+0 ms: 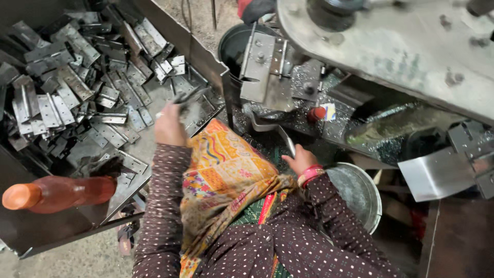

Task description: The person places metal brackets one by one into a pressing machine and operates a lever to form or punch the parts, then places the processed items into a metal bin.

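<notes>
**Hinge plates in hand at the press**

A dark metal hinge plate (186, 96) sits pinched in the left hand (170, 126), lifted just above the heap of loose hinge plates (77, 87) that fills the open sheet-metal tray (51, 226) on the left; the plate is blurred, so its exact shape is hard to tell, but the fingers are closed around its lower end. The right hand (301, 160) is curled about a narrow bright metal strip (289, 143), which rises at a slant toward the machine; a red and pink bangle (310, 174) circles that wrist. Between the two arms lies a patterned orange and yellow cloth (226, 180) over dotted brown sleeves. Just beyond the right hand stands the grey press fixture (267, 67), metal shavings scattered about its base, with a small red knob (317, 113) beside it. A round steel bucket (360, 193) sits close under the right forearm. An orange plastic bottle (56, 193) lies on its side at the tray's near edge
</notes>
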